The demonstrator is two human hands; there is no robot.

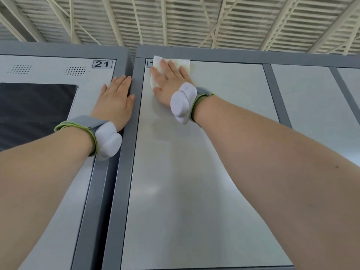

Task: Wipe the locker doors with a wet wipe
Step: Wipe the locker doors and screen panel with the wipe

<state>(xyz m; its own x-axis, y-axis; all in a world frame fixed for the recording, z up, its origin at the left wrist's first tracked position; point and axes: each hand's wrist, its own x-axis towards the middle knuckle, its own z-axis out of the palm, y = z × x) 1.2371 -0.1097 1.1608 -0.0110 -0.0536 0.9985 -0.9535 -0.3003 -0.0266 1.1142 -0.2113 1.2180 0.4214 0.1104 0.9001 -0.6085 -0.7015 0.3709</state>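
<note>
The right hand [169, 82] lies flat, fingers straight and spread, pressing a thin white wet wipe [184, 64] against the top left corner of a tall brushed grey metal locker door [194, 172]. Nothing pinches the wipe. Only palm and finger pressure holds it, and its upper edge and right end lie loose beyond the fingertips.

The likeliest slip, in my judgement, is the wipe bunching or rolling under the palm on a downward stroke. It could also peel off and drop if the pressure eases, since the reach is high and the arm stretched.

The wipe covers most of a small black-bordered number label [149, 63] in that corner. Hard rubbing across its edge could lift it if it is a sticker, which I cannot tell.

The bulky pale lilac wrist device [182, 103] sits close to the metal and might knock or scrape the door if the wrist sinks.

The left hand [115, 100], open, flat and holding nothing, braces on the light grey panel marked 21 [102, 64], beside the dark grey frame post [126, 152]. It may leave fingermarks there.

Most of the door lies below the wipe, so a wipe that dries out would probably streak it.
</note>
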